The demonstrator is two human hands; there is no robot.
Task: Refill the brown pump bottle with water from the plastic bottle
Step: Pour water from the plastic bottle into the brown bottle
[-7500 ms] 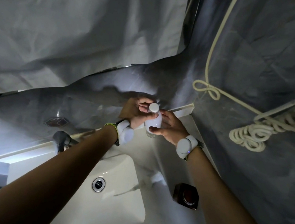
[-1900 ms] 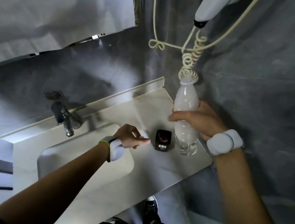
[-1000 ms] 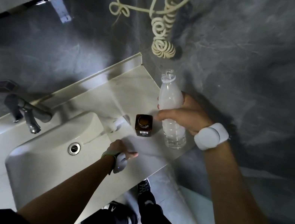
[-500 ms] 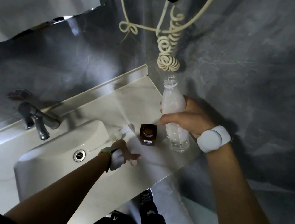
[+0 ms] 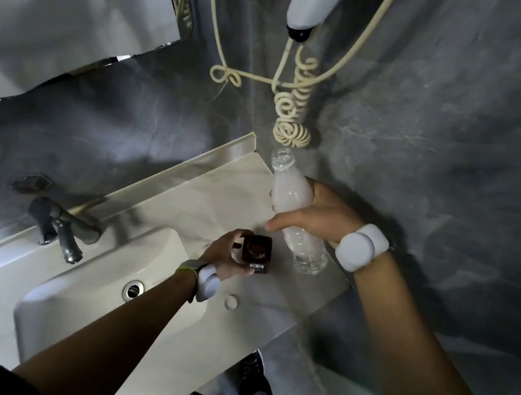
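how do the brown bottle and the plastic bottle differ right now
The brown bottle is dark, squat and square; the plastic bottle is pale, see-through, tall and round. The left hand grips the brown bottle where it stands on the counter; the right hand holds the plastic bottle by its middle. Both have open mouths, and the white cap lies on the counter.

Beige countertop [image 5: 183, 190] with sink basin [image 5: 89, 292] and grey tap [image 5: 62, 228]. Brown pump bottle [image 5: 256, 253] — pump off, neck open — standing upright, left hand [image 5: 224, 255] wrapped around its side. Clear plastic bottle [image 5: 294, 213], uncapped and upright, gripped at mid-body by right hand [image 5: 315, 214], just beside the brown one. White cap [image 5: 231, 302] lying loose on the counter — near the left wrist. Coiled cream cord [image 5: 293, 112] on the grey wall.
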